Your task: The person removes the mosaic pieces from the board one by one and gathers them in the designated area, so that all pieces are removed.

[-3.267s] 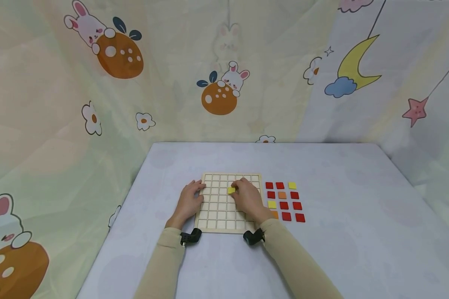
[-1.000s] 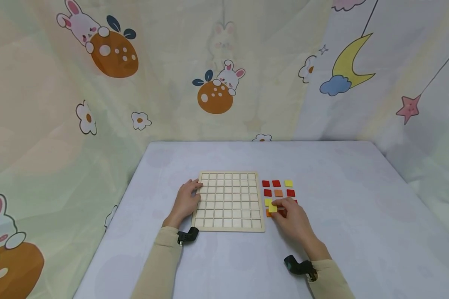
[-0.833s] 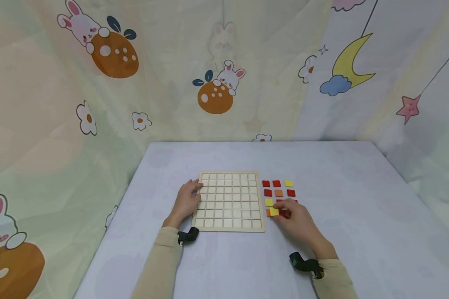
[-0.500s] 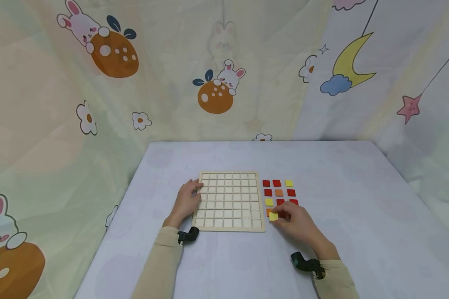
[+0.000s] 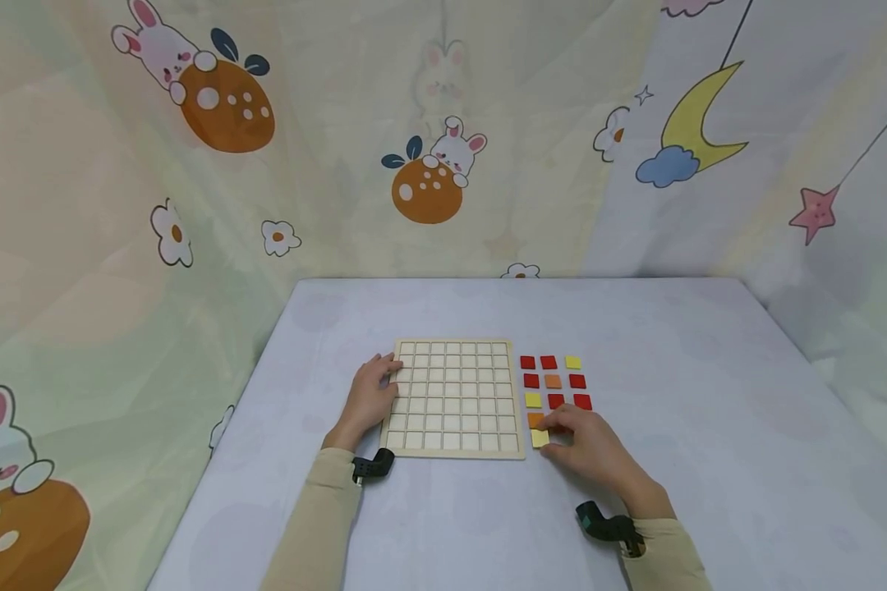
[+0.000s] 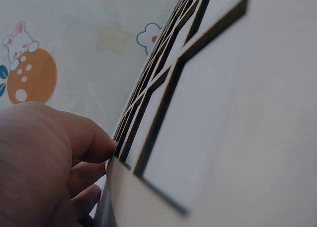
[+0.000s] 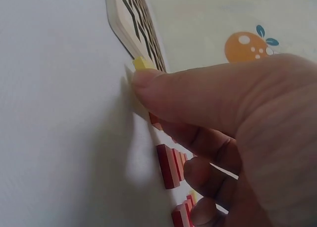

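Observation:
A yellow square tile (image 5: 540, 438) lies at the near end of the leftmost tile column, just right of the wooden grid board (image 5: 452, 405). My right hand (image 5: 595, 447) pinches this tile between thumb and finger; the right wrist view shows the thumb (image 7: 193, 93) pressed against it. Just beyond it is an orange tile (image 5: 535, 420). My left hand (image 5: 368, 398) rests at the board's left edge, fingertips touching the rim. In the left wrist view, one digit (image 6: 91, 138) of that hand meets the rim while other fingers sit lower beside it. The grid cells in sight hold no tiles.
Rows of red tiles (image 5: 582, 401), plus yellow (image 5: 572, 362) and orange tiles (image 5: 553, 382), lie right of the board. My right hand hides part of the nearest row. The pale tabletop (image 5: 673, 369) extends right, and a cartoon-printed curtain (image 5: 340, 148) hangs behind it.
My right hand has carried the yellow tile from above the board to the right, then nearer me, down to the column's near end. The left hand has stayed at the board's edge.

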`<state>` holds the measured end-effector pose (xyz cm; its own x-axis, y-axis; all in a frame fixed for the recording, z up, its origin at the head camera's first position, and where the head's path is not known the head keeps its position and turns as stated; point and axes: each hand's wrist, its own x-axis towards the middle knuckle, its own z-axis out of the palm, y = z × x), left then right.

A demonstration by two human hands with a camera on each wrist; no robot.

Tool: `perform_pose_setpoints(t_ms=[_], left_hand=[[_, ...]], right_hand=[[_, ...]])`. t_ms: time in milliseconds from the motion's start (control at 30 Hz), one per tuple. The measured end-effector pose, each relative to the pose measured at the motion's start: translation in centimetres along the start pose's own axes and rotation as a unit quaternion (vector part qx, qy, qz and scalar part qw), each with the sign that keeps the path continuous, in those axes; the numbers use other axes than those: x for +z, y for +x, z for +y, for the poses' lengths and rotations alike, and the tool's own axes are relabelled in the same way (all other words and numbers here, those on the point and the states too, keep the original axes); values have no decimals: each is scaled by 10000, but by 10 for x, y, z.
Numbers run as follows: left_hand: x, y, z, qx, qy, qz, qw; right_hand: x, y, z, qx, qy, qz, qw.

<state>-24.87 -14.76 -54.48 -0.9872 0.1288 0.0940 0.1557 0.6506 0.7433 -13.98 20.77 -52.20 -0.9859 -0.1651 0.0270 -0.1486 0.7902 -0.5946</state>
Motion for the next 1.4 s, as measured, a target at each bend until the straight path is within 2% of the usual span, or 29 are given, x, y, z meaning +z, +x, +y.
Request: perform_pose_setpoints(t_ms=[367,600,767,900,1133,1233,1400], left_hand=[[3,-1,2,89,58,57,9999],[5,-1,1,41,60,30,10000],[7,-2,1,109,60,31,9999],[6,-2,1,157,130,67,9998],[4,-2,-1,162,91,125,9997],[4,-2,-2,125,133,85,9998],[2,-1,0,163,127,112,9997]], right_hand=[[3,-1,2,51,-103,38,9999],[1,-5,3,25,-41,73,10000],[-3,-6,7,-29,218,688,9974],[-5,-3,11,127,418,1265,9910],[-10,5,21,280,703,2356,9689],[-12,8,24,385,712,2545,9637],[-15,13,23,491,668,2506,9645]])
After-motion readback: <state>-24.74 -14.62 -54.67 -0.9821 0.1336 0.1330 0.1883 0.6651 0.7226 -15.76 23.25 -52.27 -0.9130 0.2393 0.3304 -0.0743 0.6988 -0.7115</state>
